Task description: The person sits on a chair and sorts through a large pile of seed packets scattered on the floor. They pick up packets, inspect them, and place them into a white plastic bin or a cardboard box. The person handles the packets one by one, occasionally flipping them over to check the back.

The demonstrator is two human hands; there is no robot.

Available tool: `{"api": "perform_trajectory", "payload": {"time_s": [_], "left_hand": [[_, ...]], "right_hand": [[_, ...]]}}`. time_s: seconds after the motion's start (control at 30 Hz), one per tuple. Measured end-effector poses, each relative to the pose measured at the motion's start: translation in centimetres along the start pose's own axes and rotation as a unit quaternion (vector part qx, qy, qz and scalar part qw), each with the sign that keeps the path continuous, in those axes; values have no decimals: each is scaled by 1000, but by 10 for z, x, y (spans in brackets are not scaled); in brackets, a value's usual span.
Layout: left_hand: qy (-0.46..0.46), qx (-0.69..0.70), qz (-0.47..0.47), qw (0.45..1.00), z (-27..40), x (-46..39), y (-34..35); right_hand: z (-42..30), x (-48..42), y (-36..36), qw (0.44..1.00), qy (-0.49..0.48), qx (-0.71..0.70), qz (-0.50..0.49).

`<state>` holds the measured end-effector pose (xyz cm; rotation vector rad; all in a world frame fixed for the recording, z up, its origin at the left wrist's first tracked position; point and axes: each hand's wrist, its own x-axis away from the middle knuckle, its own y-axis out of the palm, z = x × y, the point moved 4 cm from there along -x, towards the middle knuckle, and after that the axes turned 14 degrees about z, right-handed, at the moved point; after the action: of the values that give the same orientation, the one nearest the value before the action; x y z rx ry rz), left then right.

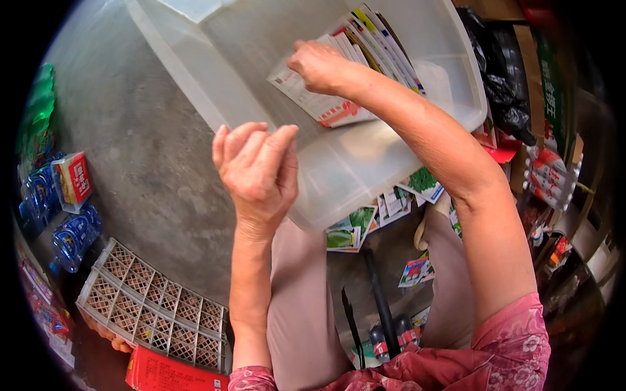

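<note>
A large translucent plastic tub [337, 168] lies before me, its near end close to my knees. Inside it is a fanned row of flat printed packets [342, 105], their edges towards the far right. My right hand [318, 66] is over the left end of this row, fingers bent down at the packets; whether it pinches one is hidden. At the tub's left rim is my left hand [257, 171], back upward and fingers curled; its palm is out of sight. Packets with pictures of leafy vegetables [349, 232], likely seed packets, lie on the floor under the tub's near edge.
A plastic crate [156, 303] with a lattice top and a red box [173, 369] stand at lower left. Blue-labelled bottles [76, 237] and a clear tub [72, 181] are farther left. Black plastic bags [503, 73] and cartons crowd the right. A dark bar [379, 303] lies between my legs.
</note>
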<state>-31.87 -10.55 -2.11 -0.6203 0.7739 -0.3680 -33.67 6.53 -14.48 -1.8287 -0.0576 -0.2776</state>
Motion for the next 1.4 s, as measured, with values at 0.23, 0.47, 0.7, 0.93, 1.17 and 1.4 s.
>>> {"api": "perform_trajectory", "payload": {"time_s": [0.23,0.47,0.7,0.93,1.17,1.4], "left_hand": [[9,-30,-14,999,3,2,3],[12,-24,-15,1000,3,1,2],[15,-26,-8,1000,3,1,2],[30,-26,-21,999,-1,4,3],[24,-35,-24,999,0,4,3],[43,-45,-22,998,-1,2,6]], "right_hand": [[2,29,2,995,45,-85,-2],[11,43,-32,999,11,10,45],[-9,33,11,996,-53,77,8],[20,25,64,993,100,53,42],[14,40,-19,987,141,-59,53],[2,212,-125,853,110,-263,438]]}}
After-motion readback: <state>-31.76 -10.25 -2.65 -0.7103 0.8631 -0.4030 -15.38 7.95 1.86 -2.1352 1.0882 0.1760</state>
